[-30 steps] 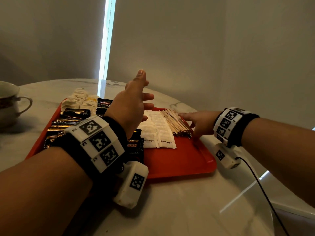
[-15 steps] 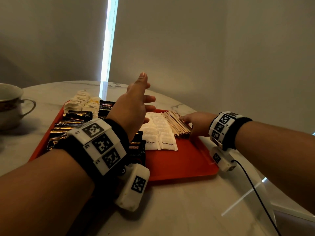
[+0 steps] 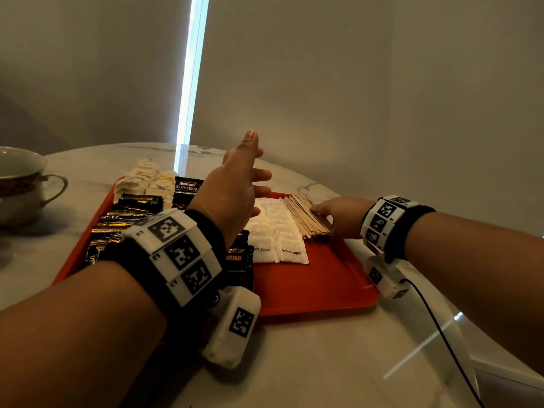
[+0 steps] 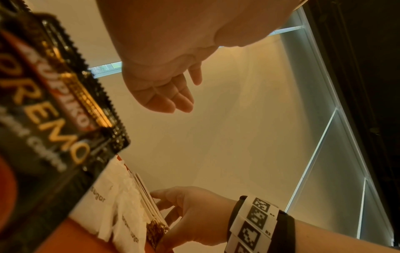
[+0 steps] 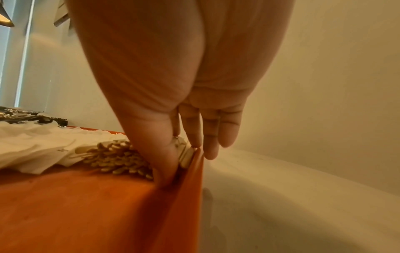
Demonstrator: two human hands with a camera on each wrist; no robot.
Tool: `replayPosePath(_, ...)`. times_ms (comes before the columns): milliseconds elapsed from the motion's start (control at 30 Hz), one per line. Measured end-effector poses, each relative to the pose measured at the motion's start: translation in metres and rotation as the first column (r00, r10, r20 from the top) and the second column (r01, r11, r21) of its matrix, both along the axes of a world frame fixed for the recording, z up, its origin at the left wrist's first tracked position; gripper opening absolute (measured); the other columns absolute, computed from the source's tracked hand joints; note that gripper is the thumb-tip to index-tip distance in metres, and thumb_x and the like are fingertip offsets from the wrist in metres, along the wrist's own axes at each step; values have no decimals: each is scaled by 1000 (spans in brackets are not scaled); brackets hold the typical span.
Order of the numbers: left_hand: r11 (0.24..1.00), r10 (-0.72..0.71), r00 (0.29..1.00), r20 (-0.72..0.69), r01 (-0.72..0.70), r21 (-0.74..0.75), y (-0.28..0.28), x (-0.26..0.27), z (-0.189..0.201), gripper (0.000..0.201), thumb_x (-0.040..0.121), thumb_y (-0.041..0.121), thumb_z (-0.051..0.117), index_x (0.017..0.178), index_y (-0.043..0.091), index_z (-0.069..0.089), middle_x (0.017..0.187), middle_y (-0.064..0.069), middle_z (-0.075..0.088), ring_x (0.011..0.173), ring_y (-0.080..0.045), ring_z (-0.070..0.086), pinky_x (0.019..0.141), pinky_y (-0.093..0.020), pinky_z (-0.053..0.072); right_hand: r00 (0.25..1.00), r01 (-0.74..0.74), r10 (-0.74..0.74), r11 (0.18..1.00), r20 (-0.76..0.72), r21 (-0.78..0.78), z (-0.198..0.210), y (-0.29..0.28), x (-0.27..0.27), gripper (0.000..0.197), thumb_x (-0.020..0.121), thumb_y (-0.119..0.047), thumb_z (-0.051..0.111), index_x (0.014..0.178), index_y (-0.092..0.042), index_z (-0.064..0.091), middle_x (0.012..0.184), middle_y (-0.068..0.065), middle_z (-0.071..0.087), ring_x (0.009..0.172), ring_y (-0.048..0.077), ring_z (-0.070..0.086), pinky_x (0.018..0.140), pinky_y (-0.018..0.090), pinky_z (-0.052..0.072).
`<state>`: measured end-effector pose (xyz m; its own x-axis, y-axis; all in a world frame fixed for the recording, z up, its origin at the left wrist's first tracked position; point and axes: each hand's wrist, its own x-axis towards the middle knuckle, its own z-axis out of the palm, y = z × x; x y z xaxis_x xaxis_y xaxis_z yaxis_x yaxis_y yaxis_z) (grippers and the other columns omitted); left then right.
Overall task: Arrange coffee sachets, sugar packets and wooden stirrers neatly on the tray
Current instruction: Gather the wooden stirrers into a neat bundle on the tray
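Observation:
A red tray point(image 3: 318, 287) holds black coffee sachets point(image 3: 129, 213) on its left, white brown-sugar packets point(image 3: 276, 231) in the middle and a pile of wooden stirrers point(image 3: 306, 216) on the right. My left hand point(image 3: 235, 189) hovers open above the tray's middle, fingers spread, holding nothing. My right hand point(image 3: 341, 216) lies along the right side of the stirrers, with straight fingers touching the pile. In the right wrist view the thumb point(image 5: 164, 164) rests on the tray point(image 5: 86, 214) beside the stirrer ends point(image 5: 116, 159), and the fingers reach along the rim.
A pale cup point(image 3: 20, 184) with a handle stands on the marble table point(image 3: 294, 363) left of the tray. Cream-coloured packets point(image 3: 147, 181) are heaped at the tray's far left corner. A black cable point(image 3: 441, 334) trails from my right wrist. A wall rises just beyond the table.
My right hand has slid in against the right side of the stirrer pile. The left hand stays raised and open above the tray.

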<state>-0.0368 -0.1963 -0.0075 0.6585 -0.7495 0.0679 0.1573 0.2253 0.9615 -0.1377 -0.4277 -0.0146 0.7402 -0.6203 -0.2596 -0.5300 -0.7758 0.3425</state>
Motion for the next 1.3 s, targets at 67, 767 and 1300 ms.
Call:
replayPosePath(67, 1000, -1, 1000, -5, 1, 3, 0, 1, -1, 55, 102, 60, 28, 134, 22, 51, 125, -8, 60, 101, -22, 60, 84, -43, 45, 999, 30, -31, 999, 30, 30, 3, -1, 0, 100, 77, -34, 84, 158, -30, 25, 151, 1, 47, 131, 22, 50, 108, 40, 45)
replayPosePath(767, 1000, 10, 1000, -19, -10, -10, -1, -2, 1, 54, 102, 58, 28, 134, 21, 51, 127, -10, 60, 90, -18, 59, 76, -37, 44, 998, 49, -49, 999, 43, -1, -1, -2, 9, 115, 72, -41, 87, 159, -33, 14, 159, 3, 37, 139, 25, 44, 110, 43, 45)
replayPosePath(1300, 1000, -6, 1000, -25, 6, 1, 0, -6, -1, 54, 102, 59, 26, 132, 22, 53, 126, -11, 60, 96, -22, 57, 87, -44, 42, 994, 99, -99, 995, 40, 11, -6, -16, -5, 95, 76, -36, 84, 154, -23, 32, 144, 0, 53, 121, 20, 57, 100, 37, 51)
